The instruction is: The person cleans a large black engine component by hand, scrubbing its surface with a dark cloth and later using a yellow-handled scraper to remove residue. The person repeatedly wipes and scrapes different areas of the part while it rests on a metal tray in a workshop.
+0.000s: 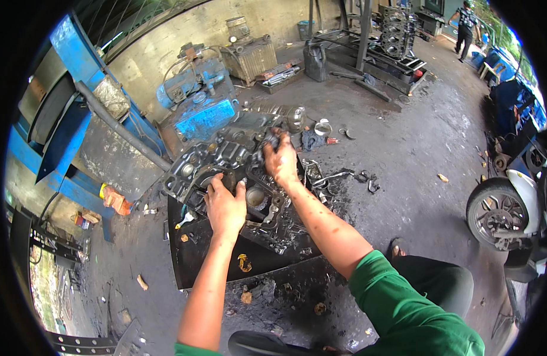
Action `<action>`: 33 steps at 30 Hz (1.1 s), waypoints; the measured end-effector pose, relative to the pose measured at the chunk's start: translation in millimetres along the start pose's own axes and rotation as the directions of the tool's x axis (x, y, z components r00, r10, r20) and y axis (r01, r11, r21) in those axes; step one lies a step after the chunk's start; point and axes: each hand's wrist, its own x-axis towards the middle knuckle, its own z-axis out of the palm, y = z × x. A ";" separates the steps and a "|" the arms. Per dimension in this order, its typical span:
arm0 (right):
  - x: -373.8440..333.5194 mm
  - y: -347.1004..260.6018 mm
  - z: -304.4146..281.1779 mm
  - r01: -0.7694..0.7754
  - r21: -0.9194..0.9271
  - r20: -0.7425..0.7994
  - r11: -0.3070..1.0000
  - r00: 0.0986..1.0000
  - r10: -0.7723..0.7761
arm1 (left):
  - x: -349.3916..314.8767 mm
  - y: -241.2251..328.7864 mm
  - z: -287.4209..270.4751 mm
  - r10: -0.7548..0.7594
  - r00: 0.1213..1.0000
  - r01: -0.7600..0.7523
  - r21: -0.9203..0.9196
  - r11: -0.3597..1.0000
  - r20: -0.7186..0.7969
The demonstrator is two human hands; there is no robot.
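A greasy dark metal engine casting [257,197], with round bores and cavities, lies in front of me on a black sheet [226,249]. My left hand [224,204] rests at its near side, thumb raised and fingers curled over the metal. Farther off and to the right, my right hand [280,161] is closed at the casting's far edge. Its fingertips are black with grease, and the dark piece under them cannot be made out. Another dark engine part with ridges [217,153] lies beyond my left hand.
A blue machine [196,89] and a finned metal box [248,59] stand along the wall. Right of the casting lie a dark rag [312,140] and small oily parts. A motorcycle wheel [498,213] stands at the right. A person [464,29] is far back.
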 end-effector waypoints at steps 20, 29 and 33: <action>-24.8 12.4 0.3 -0.143 0.314 0.055 0.938 0.990 0.133 | 1.4 0.4 0.8 -0.086 0.996 0.086 0.009 0.996 0.004; -22.4 7.7 3.2 -0.164 0.225 -0.003 0.960 0.986 0.169 | 1.1 -0.1 0.4 -0.063 0.998 0.063 0.044 0.997 -0.008; -30.0 9.2 -19.6 -0.275 0.136 0.396 0.952 0.896 0.202 | 2.0 -0.4 1.7 -0.060 0.998 0.061 0.079 0.995 -0.010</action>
